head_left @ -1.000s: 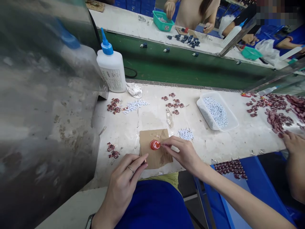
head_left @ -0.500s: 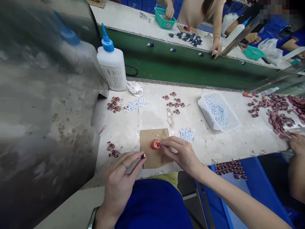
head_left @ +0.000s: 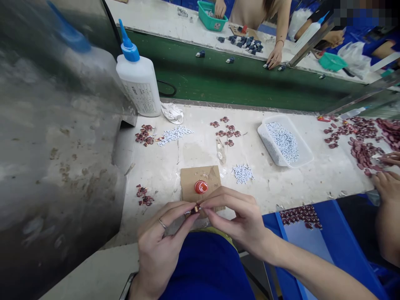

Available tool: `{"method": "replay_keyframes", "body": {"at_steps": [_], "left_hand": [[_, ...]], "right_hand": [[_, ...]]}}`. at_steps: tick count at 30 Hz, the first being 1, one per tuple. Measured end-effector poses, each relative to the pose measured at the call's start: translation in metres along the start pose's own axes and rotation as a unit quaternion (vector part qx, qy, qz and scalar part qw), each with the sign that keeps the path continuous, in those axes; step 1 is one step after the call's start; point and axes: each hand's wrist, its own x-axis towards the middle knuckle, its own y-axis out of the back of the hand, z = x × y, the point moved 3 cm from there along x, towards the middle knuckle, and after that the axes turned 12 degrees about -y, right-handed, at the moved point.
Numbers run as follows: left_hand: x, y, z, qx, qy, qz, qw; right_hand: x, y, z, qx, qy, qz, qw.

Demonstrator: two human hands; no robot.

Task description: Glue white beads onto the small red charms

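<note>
above the near edge of the worktable (head_left: 256, 187), head view: left hand (head_left: 165, 237) grips a small dark piece (head_left: 195, 209) between thumb and fingertips. right hand (head_left: 239, 216) has thumb and forefinger pinched at that piece; whether anything else is held, cannot tell. red cap (head_left: 201, 187) sits on cardboard (head_left: 187, 179), just beyond the piece.

A thin, silvery ring (head_left: 162, 223) circles one finger of the left hand (head_left: 158, 246), and a metallic band (head_left: 127, 286) its wrist. The plain top (head_left: 206, 266) is deep blue, with yellow-green cloth (head_left: 222, 236) showing by the counter's near edge.
</note>
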Motion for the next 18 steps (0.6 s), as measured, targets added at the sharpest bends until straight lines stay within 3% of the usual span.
{"method": "replay_keyframes", "body": {"at_steps": [6,10,13,15,18], "left_hand": [[-0.003,0.0,-0.002,0.001,0.002,0.008,1.0],[0.0,-0.001,0.0,0.007,0.006,0.021,1.0],[0.004,-0.002,0.005,-0.01,-0.002,0.028,1.0],[0.007,-0.003,0.007,-0.022,-0.006,0.027,0.999],[0.009,-0.004,0.008,-0.026,-0.001,0.026,0.999]], "right_hand": [[-0.002,-0.002,0.004,-0.059,0.027,-0.004,0.998],[-0.01,-0.005,-0.002,-0.195,0.129,0.014,0.972],[-0.013,-0.002,-0.008,-0.237,0.174,0.02,0.956],[-0.012,0.003,-0.011,-0.227,0.158,0.007,0.961],[-0.006,0.008,-0.01,-0.133,0.066,-0.017,0.989]]}}
